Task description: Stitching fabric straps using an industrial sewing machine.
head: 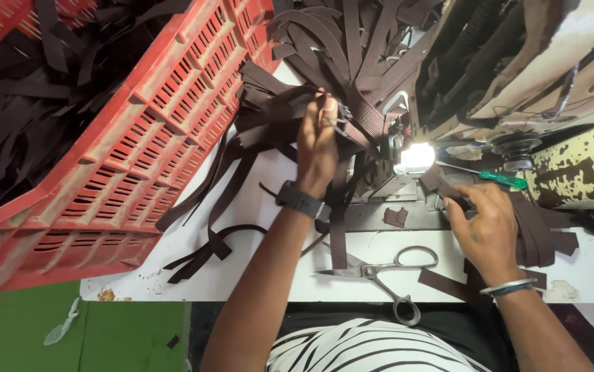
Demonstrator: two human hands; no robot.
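Head view: left hand [318, 141] at frame centre, fingers closed around dark brown straps [352, 117] just beside the sewing machine [517, 69]; right hand [486, 227] at right presses flat, fingers extended, on a strap piece [541, 238]; scissors [380, 272] lie on the white table [242, 275] between both arms; red crate [138, 151] upper left

White work surface [255, 275], scuffed, with a small brownish stain near its front-left edge. Red slotted plastic crate [138, 151] tilted on the left, overhanging the surface edge; more dark strap offcuts piled behind it. Green floor [21, 334] below left, one pale scrap lying on it. Old cream sewing machine body [579, 162] at right, paint badly chipped, dark patches showing. Its small work lamp [417, 157] is lit, bright white glare on the bed plate.
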